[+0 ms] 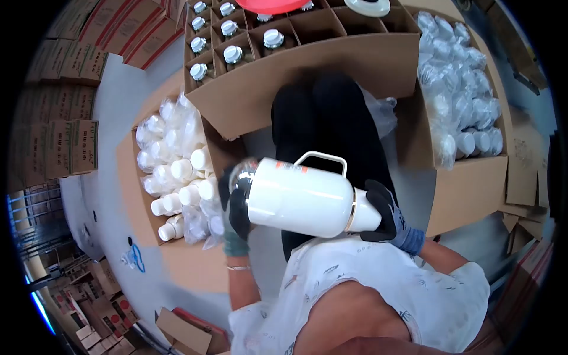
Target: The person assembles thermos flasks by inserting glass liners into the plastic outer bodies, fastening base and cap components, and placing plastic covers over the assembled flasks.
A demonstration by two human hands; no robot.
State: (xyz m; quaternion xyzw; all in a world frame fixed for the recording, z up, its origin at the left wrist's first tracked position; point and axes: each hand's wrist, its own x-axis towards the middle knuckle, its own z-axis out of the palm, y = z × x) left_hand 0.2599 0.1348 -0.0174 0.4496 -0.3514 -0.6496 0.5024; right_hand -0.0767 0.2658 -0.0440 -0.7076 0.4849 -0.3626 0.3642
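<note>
A white thermos jug (299, 198) with a loop handle lies sideways across my lap. At its left end a shiny, rounded glass-like liner (244, 173) sticks out of the white body. My left hand (235, 204), in a dark glove, is closed around this shiny end and is slightly blurred. My right hand (383, 214), also gloved, grips the white tapered top of the jug at the other end. A gold-coloured ring shows between the top and the body.
Ahead, a divided carton (307, 62) holds several white-capped bottles, with a red disc (273, 5) and white ring (368, 7) on top. Cartons of plastic-wrapped white parts stand left (177, 171) and right (464, 89). Stacked boxes (65, 136) line the left side.
</note>
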